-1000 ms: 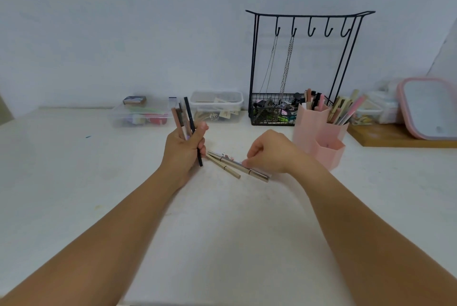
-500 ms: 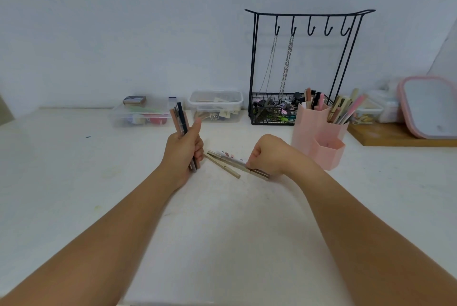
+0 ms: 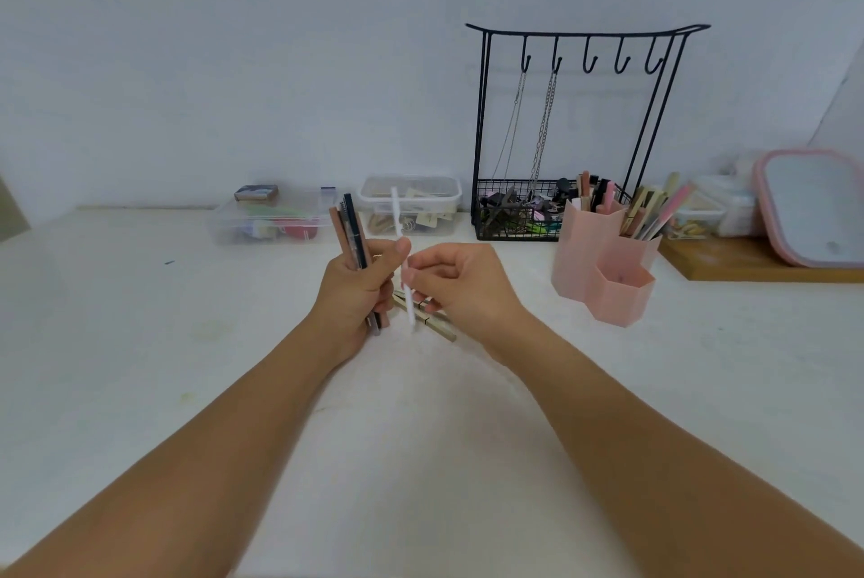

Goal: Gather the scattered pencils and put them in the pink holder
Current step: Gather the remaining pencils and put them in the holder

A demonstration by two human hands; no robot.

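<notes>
My left hand [image 3: 357,292] grips an upright bundle of pencils [image 3: 349,231], pink and dark ones, above the white table. My right hand [image 3: 460,283] pinches a white pencil [image 3: 401,245] and holds it upright right beside the bundle, its upper part against my left thumb. Under both hands a few tan pencils [image 3: 432,325] lie on the table. The pink holder [image 3: 603,259], a cluster of hexagonal cups with several pens and pencils in it, stands to the right of my right hand.
A black wire rack [image 3: 561,133] with hooks, chains and a basket stands behind the holder. Two clear plastic boxes [image 3: 276,217] [image 3: 411,203] sit along the wall. At the far right a pink-rimmed lid [image 3: 813,208] leans on a wooden board [image 3: 748,259].
My right hand has lifted a white pencil off the table and brought it left and up to the bundle. My left hand has stayed almost in place with its bundle.
</notes>
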